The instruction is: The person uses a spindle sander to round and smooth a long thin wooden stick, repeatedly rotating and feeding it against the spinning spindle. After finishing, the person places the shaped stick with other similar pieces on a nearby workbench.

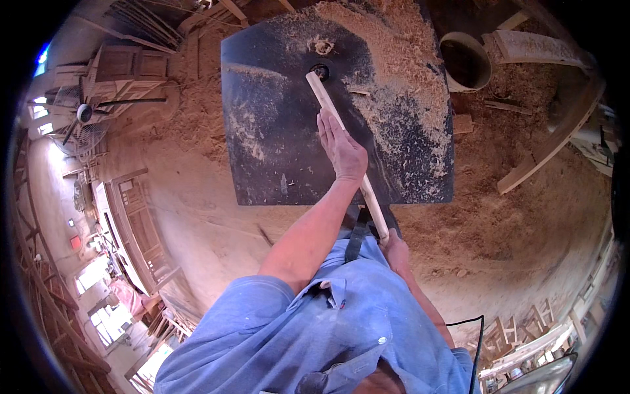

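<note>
Gripped at its near end by the right hand [395,252], a long, narrow, pale wooden strip [375,205] slants away from the person's waist and across a black, flat tabletop [269,131] strewn with sawdust. That hand's fingers close about the end, just past the table's near edge and close to the body. Farther along, the left hand [344,155] lies over the strip with its fingers straight and together, pointing toward the far end; they are laid along the wood, not curled round it, and the thumb is hidden. Beyond the fingertips, the strip's far end sits right beside a dark, round fitting [319,71] set in the tabletop; whether the two touch cannot be told.

A loose, tan curl of shavings [321,46] lies behind the fitting, and a thin, pale sliver of wood [358,90] to its right. Thick, tan sawdust [401,36] covers the tabletop's far right part. Beyond the right edge stands a pale, round tub [487,69], with a curved, brown wooden piece [558,141] farther right. Off to the left is a large, round-caged fan [84,113]. The person wears a blue, short-sleeved shirt [354,322].
</note>
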Motion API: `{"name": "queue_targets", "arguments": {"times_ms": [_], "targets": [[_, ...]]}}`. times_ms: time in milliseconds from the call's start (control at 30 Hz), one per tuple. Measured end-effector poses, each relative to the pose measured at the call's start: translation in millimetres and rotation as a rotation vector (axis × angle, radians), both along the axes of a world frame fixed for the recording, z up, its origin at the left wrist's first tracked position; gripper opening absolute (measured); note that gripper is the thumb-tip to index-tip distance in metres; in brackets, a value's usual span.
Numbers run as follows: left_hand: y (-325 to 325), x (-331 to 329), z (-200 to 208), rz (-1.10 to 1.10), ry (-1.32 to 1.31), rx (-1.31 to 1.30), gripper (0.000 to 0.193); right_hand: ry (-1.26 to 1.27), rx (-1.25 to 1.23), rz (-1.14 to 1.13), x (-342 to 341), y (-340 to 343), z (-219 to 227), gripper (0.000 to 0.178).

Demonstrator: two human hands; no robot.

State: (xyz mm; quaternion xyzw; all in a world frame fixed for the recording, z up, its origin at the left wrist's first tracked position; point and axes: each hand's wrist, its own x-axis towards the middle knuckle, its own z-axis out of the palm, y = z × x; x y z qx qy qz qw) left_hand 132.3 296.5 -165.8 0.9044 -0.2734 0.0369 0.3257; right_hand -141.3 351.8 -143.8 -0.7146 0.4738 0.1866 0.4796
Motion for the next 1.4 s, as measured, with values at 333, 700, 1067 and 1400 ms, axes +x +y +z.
{"name": "queue_targets", "arguments": {"times_ms": [333,700,1067,1400], "targets": [[-10.9,19.2,2.6,0.036,0.026,-0.012,0.059,-0.042,-0.087,-0.016,25.5,-7.6,5.1,0.028],[-1.3,-5.1,0.6,0.039,0.007,0.015,0.056,-0.009,-0.061,-0.017,1.1,3.8,-3.9,0.03],[-9.8,14.1,4.1,0.036,0.039,0.01,0.06,-0.03,-0.081,-0.042,19.1,-5.3,3.2,0.035],[-17.2,28.9,-2.4,0.064,0.011,0.024,0.058,-0.337,-0.263,-0.277,25.7,-1.3,3.6,0.047]]}}
